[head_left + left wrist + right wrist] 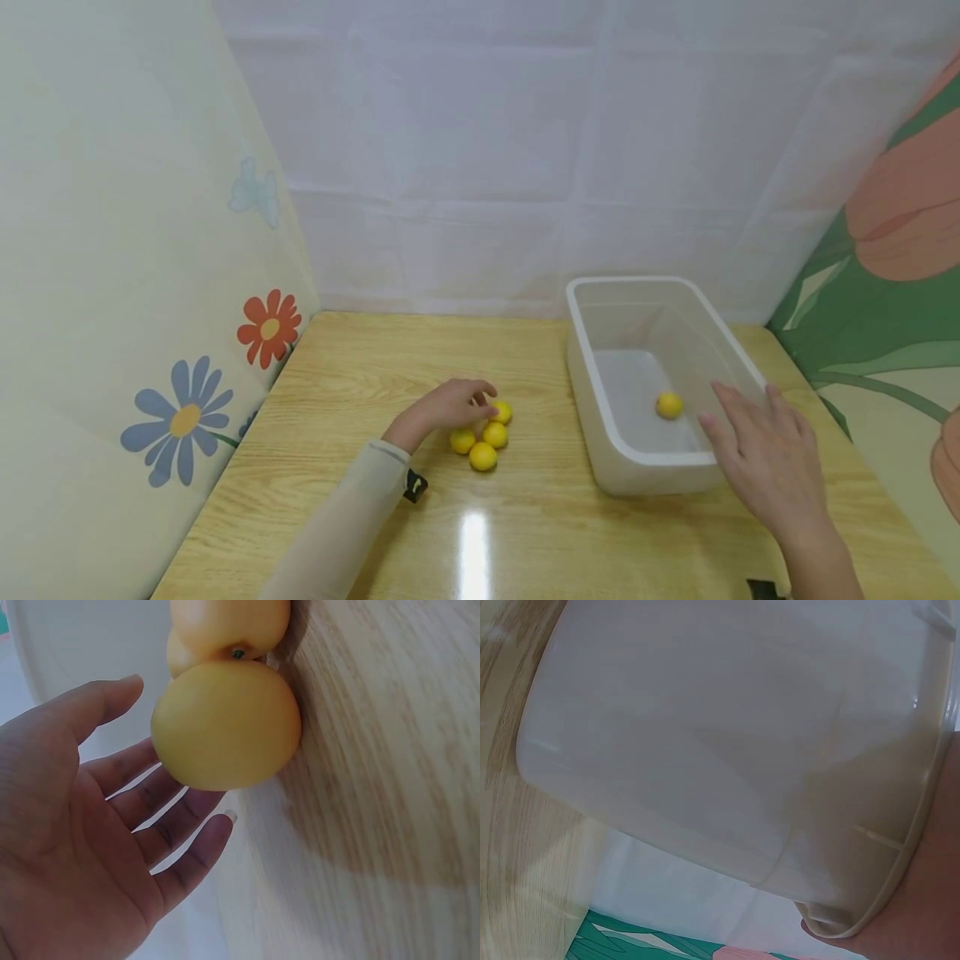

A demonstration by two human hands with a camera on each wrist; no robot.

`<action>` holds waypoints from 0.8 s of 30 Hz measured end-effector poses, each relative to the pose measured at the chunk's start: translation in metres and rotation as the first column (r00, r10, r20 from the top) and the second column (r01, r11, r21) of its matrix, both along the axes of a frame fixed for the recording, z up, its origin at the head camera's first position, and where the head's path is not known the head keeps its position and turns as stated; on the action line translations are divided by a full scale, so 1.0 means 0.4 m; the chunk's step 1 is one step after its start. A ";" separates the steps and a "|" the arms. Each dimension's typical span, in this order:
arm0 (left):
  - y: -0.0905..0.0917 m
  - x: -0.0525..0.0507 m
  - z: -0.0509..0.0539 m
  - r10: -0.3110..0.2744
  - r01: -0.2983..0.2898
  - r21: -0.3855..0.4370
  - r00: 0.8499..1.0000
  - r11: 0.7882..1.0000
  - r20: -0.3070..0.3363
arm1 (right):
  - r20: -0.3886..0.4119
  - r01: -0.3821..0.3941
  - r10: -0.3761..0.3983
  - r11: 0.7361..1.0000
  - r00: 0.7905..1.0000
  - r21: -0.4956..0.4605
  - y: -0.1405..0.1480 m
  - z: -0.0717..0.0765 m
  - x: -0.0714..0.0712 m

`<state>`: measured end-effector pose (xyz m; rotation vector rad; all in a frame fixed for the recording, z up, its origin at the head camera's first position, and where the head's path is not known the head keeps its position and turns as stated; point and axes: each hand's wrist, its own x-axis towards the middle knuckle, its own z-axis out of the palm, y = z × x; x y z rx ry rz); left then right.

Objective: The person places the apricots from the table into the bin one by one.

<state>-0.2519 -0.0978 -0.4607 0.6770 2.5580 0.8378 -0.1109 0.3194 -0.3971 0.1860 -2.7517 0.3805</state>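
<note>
Several small yellow lemons (pixel 483 457) lie in a cluster on the wooden table. Over the cluster's far side is my left hand (pixel 453 404), its thumb and fingers by the far lemon (pixel 504 412). In the left wrist view the palm faces a lemon (pixel 226 726), with loosely bent fingers partly behind it and the thumb apart from it. At the right stands a white plastic bin (pixel 652 477) with a single lemon (pixel 669 406) inside. My right hand (pixel 776 458) lies over the bin's near right rim, fingers extended. The right wrist view shows mostly the bin's outer wall (pixel 690 750).
The wooden table (pixel 360 358) meets a white cloth backdrop (pixel 450 167) behind. Flower-printed panels flank it, one at the left (pixel 97 250) and one at the right (pixel 885 333). A black strap piece (pixel 415 485) shows at the left wrist.
</note>
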 end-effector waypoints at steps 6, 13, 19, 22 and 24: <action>0.003 -0.002 -0.009 -0.002 0.002 -0.021 1.000 1.000 0.007 | 0.004 0.005 -0.005 1.000 1.000 -0.001 0.001 0.000 0.001; 0.007 -0.005 -0.017 -0.003 0.003 -0.046 1.000 0.999 0.014 | 0.003 0.006 -0.006 1.000 1.000 0.005 0.001 0.001 0.001; 0.014 -0.004 -0.015 -0.009 0.011 -0.055 0.999 0.998 0.035 | 0.001 0.004 -0.004 1.000 1.000 0.000 0.000 0.001 0.001; 0.018 -0.004 -0.015 -0.004 0.006 -0.057 0.999 0.998 0.036 | 0.001 0.004 -0.004 1.000 1.000 -0.003 -0.001 0.001 0.001; 0.021 -0.005 -0.015 -0.002 0.004 -0.064 0.999 0.998 0.034 | 0.000 0.004 -0.004 1.000 1.000 -0.004 -0.001 0.001 0.001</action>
